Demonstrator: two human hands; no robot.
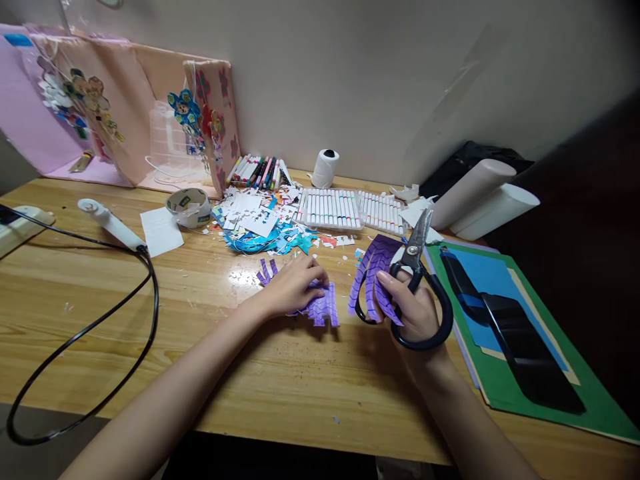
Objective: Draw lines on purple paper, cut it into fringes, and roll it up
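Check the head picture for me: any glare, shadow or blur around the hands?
Head view: pale glare on the tabletop, left of the left hand; soft shadows below the right hand and along the near edge of the purple paper under the left; scissors reasonably sharp, no strong motion blur; far right edge sinks into darkness.

Counter (300, 413): wood, smooth, low gloss, grain visible. Scissors (413, 251): blades (421, 230) metal, dull sheen; handles (447, 310) smooth plastic. Purple pieces (324, 309): paper, matt. Markers (333, 207): smooth plastic. Spool (326, 170): wound thread, matt. Black item (530, 347): glossy, plastic-looking. Wall (350, 80): smooth, matt.
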